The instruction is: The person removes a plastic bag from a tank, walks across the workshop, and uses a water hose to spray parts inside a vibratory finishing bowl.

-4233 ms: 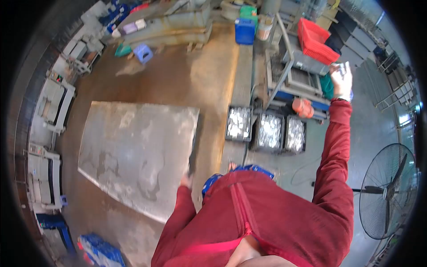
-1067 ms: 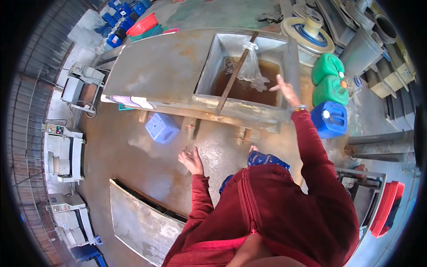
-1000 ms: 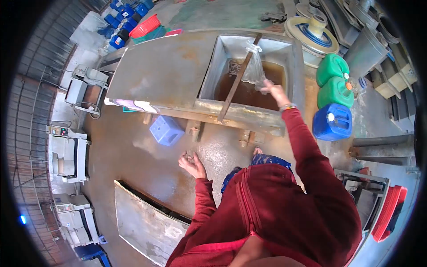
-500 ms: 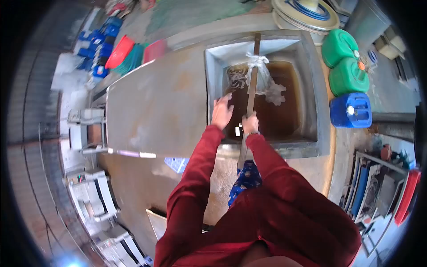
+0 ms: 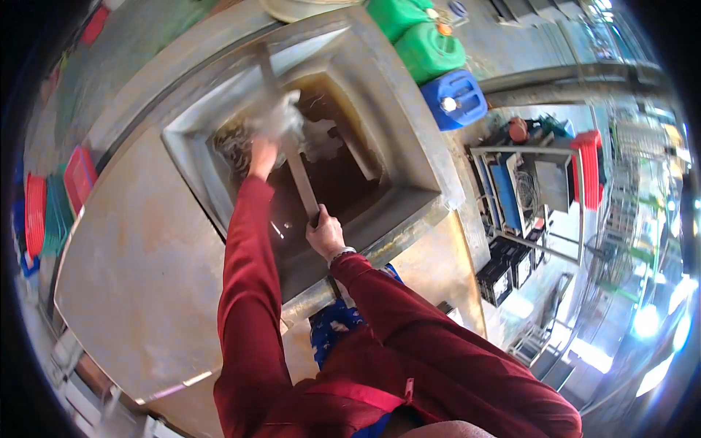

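A long flat wooden stick (image 5: pixel 301 182) crosses the basin (image 5: pixel 412 146) of dark brown liquid. Wrapped round its near part is my right hand (image 5: pixel 326 232), closed. A pale, wet bundle (image 5: pixel 292 120), tied to the stick and looking like cloth or thin plastic, hangs into the liquid beyond it. My left hand (image 5: pixel 264 155) is right at that bundle, on the left of the stick. Motion smears its fingers and the knot. Dark swirled material (image 5: pixel 232 146) lies in the liquid left of the bundle.
Green jerrycans (image 5: pixel 431 52) and a blue jerrycan (image 5: pixel 454 100) stand beyond the basin's right rim. A flat grey slab (image 5: pixel 146 270) adjoins the basin on the left. Red and teal tubs (image 5: pixel 52 212) stand past it. A metal rack (image 5: pixel 529 197) is at the right.
My left hand has moved forward from over the near left of the basin to the tied bundle. My right hand still holds the stick. The view has turned to the right.
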Motion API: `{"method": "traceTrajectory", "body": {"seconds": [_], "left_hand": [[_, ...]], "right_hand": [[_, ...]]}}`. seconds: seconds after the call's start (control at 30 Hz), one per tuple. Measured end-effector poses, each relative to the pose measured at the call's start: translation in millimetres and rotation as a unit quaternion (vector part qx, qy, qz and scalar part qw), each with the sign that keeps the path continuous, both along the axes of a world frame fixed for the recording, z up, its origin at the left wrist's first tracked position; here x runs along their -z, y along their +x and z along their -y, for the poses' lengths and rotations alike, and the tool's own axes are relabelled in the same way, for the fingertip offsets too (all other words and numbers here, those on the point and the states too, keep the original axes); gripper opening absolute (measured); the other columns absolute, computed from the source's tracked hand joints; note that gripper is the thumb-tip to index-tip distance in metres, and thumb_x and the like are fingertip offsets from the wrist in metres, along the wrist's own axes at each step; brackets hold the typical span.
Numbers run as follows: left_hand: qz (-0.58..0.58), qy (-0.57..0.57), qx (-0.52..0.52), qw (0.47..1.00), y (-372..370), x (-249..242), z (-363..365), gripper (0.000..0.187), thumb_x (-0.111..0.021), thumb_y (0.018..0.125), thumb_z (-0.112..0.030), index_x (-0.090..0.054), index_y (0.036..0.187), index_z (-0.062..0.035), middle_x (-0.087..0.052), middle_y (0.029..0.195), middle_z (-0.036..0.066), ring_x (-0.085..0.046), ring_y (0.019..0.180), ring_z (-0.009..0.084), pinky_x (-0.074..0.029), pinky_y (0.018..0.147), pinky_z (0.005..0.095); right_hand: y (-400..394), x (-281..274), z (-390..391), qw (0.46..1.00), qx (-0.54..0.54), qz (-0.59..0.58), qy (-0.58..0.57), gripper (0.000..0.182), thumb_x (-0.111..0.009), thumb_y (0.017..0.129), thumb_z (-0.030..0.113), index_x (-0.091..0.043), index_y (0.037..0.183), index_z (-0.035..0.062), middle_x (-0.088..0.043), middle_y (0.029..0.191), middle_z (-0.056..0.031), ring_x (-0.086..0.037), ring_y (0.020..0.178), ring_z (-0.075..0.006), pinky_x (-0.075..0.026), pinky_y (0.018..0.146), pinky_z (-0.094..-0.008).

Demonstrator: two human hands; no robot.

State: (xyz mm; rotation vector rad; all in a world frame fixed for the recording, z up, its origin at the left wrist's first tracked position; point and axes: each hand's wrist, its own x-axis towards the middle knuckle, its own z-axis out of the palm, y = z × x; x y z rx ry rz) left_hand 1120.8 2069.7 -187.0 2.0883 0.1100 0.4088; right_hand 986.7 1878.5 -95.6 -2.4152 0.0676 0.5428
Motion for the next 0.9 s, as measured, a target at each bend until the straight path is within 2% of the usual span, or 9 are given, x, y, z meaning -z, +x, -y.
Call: {"method": "traceTrajectory", "body": {"seconds": [0.07,0.1,0.2,0.27,0.37,0.5,0.6,0.73,0.9], "left_hand": [[-0.116,-0.037,0.048,0.991,-35.6,9.9,8.1,0.024,-0.053,0.077,-0.017,-0.060,0.094,-0.0003,-0.059,0.089,0.024,-0.056,0.086,0.0390,-0.044,0.072,0.0451],[-0.166,-0.045,0.068,0.983,-58.5,-2.4,16.0,0.025,-0.055,0.076,-0.019,-0.061,0.092,-0.0004,-0.060,0.089,0.024,-0.056,0.086,0.0390,-0.044,0.071,0.0442],[-0.272,-0.012,0.109,0.956,-122.1,-58.2,47.2,0.028,-0.057,0.074,-0.022,-0.063,0.091,-0.0008,-0.061,0.085,0.023,-0.058,0.084,0.0382,-0.045,0.069,0.0420],[-0.161,-0.048,0.099,0.981,-154.8,-78.2,57.7,0.029,-0.059,0.072,-0.023,-0.063,0.087,0.0011,-0.062,0.079,0.022,-0.060,0.078,0.0367,-0.045,0.068,0.0414],[-0.227,-0.138,0.027,0.964,-178.2,-118.4,61.5,0.029,-0.060,0.071,-0.021,-0.063,0.087,0.0020,-0.063,0.080,0.019,-0.061,0.075,0.0310,-0.045,0.066,0.0382],[-0.167,-0.379,-0.073,0.907,-190.7,-202.2,83.7,0.013,-0.063,0.073,-0.014,-0.061,0.082,-0.0058,-0.054,0.065,-0.004,-0.046,0.059,0.0075,-0.037,0.058,0.0248],[-0.146,-0.392,-0.119,0.900,-187.7,-227.0,85.5,0.009,-0.063,0.072,-0.012,-0.062,0.081,-0.0080,-0.057,0.070,-0.004,-0.045,0.060,0.0048,-0.035,0.056,0.0218],[-0.132,-0.392,-0.142,0.899,-185.9,-260.2,92.7,0.012,-0.065,0.068,-0.013,-0.061,0.073,-0.0028,-0.057,0.064,0.000,-0.044,0.054,0.0064,-0.034,0.053,0.0201],[-0.107,-0.403,-0.201,0.887,-225.3,-276.7,136.7,0.008,-0.065,0.068,-0.009,-0.062,0.073,-0.0034,-0.058,0.066,0.000,-0.047,0.056,0.0066,-0.035,0.052,0.0210]], "right_hand": [[-2.1,1.5,2.5,1.000,-0.008,0.013,-0.002,0.038,-0.057,0.071,0.015,-0.046,0.105,0.0027,-0.060,0.074,-0.0235,-0.059,0.072,-0.0412,-0.048,0.067,-0.0489],[-2.4,-3.8,2.3,0.999,0.018,-0.028,0.006,0.038,-0.056,0.072,0.016,-0.048,0.107,0.0038,-0.059,0.087,-0.0271,-0.056,0.086,-0.0420,-0.046,0.077,-0.0475],[3.3,-4.8,7.8,0.999,0.016,-0.040,0.032,0.038,-0.056,0.072,0.016,-0.050,0.106,-0.0004,-0.060,0.088,-0.0258,-0.056,0.088,-0.0420,-0.046,0.077,-0.0470],[-9.7,-11.3,17.8,0.998,-0.039,-0.047,0.027,0.036,-0.057,0.071,0.015,-0.050,0.103,-0.0014,-0.059,0.085,-0.0280,-0.058,0.085,-0.0416,-0.047,0.075,-0.0463],[-24.9,-59.3,54.1,0.979,-0.194,-0.048,0.025,0.036,-0.057,0.070,0.014,-0.050,0.101,-0.0033,-0.060,0.078,-0.0259,-0.059,0.078,-0.0410,-0.048,0.070,-0.0466],[-55.7,-118.1,164.7,0.953,-0.290,-0.092,-0.001,0.037,-0.057,0.068,0.013,-0.051,0.102,0.0022,-0.059,0.088,-0.0241,-0.058,0.083,-0.0370,-0.047,0.069,-0.0449],[-101.1,-132.7,275.5,0.965,-0.256,-0.035,-0.048,0.029,-0.054,0.068,0.012,-0.053,0.094,0.0021,-0.055,0.064,-0.0238,-0.057,0.064,-0.0413,-0.045,0.058,-0.0461],[-201.8,-135.5,423.1,0.979,-0.189,0.026,-0.069,0.032,-0.056,0.064,0.007,-0.053,0.096,0.0027,-0.054,0.059,-0.0222,-0.057,0.059,-0.0399,-0.045,0.052,-0.0442],[-245.4,-138.9,446.6,0.995,-0.038,-0.020,-0.088,0.036,-0.056,0.065,0.009,-0.053,0.100,0.0002,-0.054,0.060,-0.0229,-0.057,0.058,-0.0393,-0.046,0.054,-0.0442]]}}
